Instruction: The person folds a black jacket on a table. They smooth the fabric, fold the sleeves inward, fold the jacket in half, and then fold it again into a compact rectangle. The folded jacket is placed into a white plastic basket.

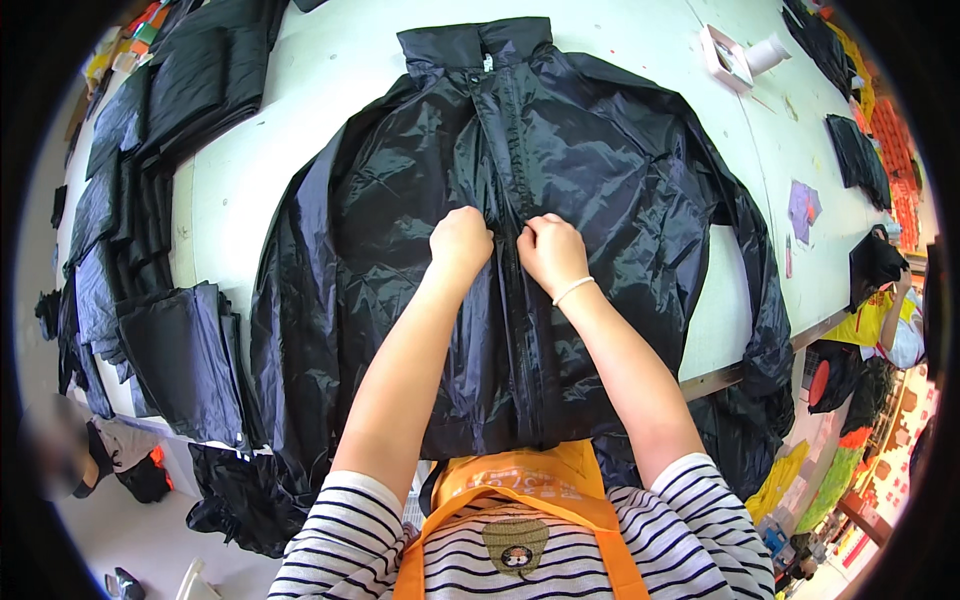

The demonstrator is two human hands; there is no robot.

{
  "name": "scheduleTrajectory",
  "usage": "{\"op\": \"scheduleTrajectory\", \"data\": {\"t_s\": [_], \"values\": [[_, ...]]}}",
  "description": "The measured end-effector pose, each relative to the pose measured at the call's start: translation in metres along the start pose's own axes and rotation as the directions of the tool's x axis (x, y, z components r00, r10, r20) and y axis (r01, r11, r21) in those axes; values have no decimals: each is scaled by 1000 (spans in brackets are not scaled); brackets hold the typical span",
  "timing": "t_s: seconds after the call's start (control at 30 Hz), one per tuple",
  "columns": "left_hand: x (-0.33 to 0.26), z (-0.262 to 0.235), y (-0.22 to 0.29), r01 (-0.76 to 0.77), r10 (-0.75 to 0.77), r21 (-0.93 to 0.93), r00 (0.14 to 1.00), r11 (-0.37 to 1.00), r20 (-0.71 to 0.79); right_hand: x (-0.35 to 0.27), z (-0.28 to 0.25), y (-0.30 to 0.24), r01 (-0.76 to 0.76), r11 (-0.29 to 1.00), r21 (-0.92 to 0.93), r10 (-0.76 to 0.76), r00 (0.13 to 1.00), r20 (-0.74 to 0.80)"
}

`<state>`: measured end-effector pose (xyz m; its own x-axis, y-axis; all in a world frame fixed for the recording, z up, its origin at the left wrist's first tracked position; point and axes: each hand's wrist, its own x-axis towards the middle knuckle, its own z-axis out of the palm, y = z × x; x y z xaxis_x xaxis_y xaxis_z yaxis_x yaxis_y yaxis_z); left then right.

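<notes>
A shiny black jacket [600,180] lies front side up on the pale table [330,60], its collar at the far end and its hem at the near edge. Its sleeves spread out to both sides. Around the middle of the front, my left hand [461,243] is closed on the left edge of the opening. Just across the gap, my right hand [552,252], with a white band at the wrist, pinches the right edge. Between my hands the front placket runs down toward the hem.
Folded black garments [180,350] are stacked along the left side. At the far right stand a small open box [726,58] and a white cylinder [767,54]. A purple scrap [803,210] lies nearer, beside a small slim tool [788,257]. Another person [895,320] is at the right edge.
</notes>
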<state>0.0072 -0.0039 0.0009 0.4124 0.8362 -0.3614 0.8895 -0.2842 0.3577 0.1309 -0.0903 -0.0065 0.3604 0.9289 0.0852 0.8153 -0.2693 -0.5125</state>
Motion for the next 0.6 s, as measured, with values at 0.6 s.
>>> {"op": "scheduleTrajectory", "data": {"t_s": [0.6], "values": [[-20,4,-33,118,154,-993,981,2,117,-4,7,-37,-252,698,670,150,967,207]]}}
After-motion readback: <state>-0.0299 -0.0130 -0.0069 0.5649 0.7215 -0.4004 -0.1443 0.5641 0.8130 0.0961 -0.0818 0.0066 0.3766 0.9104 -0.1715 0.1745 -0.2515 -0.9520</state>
